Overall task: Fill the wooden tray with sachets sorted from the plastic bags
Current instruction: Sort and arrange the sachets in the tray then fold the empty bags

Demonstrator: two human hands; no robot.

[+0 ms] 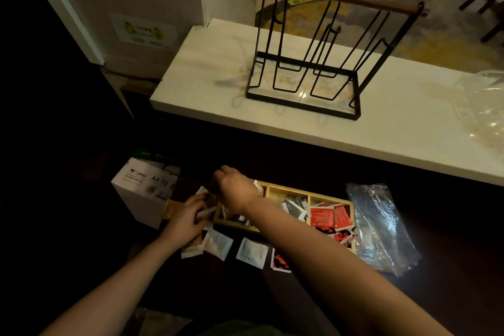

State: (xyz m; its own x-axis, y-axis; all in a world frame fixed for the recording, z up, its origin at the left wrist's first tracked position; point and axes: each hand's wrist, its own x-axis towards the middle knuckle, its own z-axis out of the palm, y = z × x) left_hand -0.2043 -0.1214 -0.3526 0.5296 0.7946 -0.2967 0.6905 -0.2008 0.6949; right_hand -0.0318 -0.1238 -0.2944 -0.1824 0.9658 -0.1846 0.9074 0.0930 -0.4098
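A wooden tray (289, 190) with compartments lies on the dark lower surface. Its right compartment holds red sachets (327, 217), its middle one dark grey sachets (296, 206). My right hand (236, 189) is over the tray's left compartment, fingers closed; what it holds is hidden, though a white sachet edge shows beside the wrist. My left hand (188, 217) rests just left of the tray, gripping brown and white sachets (207, 206). Pale sachets (252, 252) and a red-black sachet (281, 260) lie loose in front of the tray. A clear plastic bag (381, 229) lies right of the tray.
A white A4 paper box (144, 188) stands left of my left hand. Above, a white counter (381, 131) carries a black wire rack with a wooden handle (313, 63) and clear plastic (485, 106) at its right end.
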